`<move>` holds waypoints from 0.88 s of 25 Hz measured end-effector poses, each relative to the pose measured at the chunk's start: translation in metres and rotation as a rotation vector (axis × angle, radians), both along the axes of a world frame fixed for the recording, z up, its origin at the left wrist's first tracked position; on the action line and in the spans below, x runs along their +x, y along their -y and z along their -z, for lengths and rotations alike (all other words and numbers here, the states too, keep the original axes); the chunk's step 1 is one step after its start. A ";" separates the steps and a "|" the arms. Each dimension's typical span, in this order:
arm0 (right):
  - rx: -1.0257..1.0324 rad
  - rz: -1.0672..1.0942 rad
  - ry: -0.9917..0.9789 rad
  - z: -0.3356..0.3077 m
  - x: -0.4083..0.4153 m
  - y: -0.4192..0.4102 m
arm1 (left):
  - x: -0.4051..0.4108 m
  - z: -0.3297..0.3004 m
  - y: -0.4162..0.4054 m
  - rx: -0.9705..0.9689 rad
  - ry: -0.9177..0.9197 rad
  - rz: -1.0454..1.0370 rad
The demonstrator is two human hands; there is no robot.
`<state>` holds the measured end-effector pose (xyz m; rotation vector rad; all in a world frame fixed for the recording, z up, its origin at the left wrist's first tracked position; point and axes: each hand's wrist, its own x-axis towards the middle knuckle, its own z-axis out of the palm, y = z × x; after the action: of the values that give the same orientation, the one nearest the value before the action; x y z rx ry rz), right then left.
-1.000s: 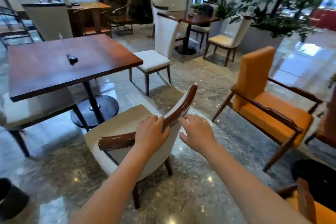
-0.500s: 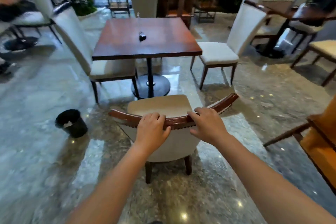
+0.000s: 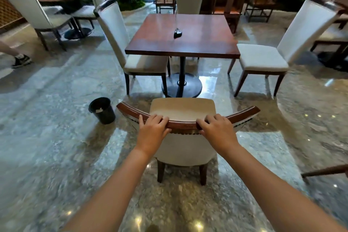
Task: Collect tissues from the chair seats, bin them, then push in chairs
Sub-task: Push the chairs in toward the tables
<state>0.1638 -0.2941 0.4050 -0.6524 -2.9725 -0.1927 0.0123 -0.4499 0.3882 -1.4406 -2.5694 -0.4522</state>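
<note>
Both hands, left hand (image 3: 153, 126) and right hand (image 3: 216, 126), are clamped on the chair (image 3: 181, 108) top rail. The rail runs crosswise, and the tabletop (image 3: 183, 35) lies straight ahead, so it's an even push.

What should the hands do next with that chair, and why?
Probably push the chair straight forward toward the table. Both the left hand and right hand grip its curved top rail, its seat looks free of tissues, and it stands back from the table, with floor showing between them. The bin beside it already holds something white.
</note>
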 end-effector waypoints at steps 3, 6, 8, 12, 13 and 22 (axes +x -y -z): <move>0.021 0.001 -0.007 0.000 -0.006 -0.003 | -0.007 0.001 -0.005 -0.003 0.004 0.003; 0.032 -0.015 -0.033 -0.002 -0.024 -0.012 | -0.024 0.001 -0.014 0.003 0.014 0.005; 0.036 -0.006 -0.041 -0.005 -0.037 -0.018 | -0.040 0.001 -0.022 -0.003 0.023 0.011; 0.061 -0.004 -0.042 -0.004 -0.073 -0.039 | -0.080 0.002 -0.047 0.017 -0.002 0.020; 0.077 -0.004 -0.046 -0.004 -0.082 -0.046 | -0.090 0.003 -0.054 0.023 -0.012 0.026; 0.087 0.060 -0.076 -0.008 -0.174 -0.097 | -0.188 -0.003 -0.116 -0.002 0.005 0.081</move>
<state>-0.0100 -0.1966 0.4130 -0.7217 -2.8566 -0.2929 -0.1754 -0.3338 0.3912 -1.5502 -2.5235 -0.4653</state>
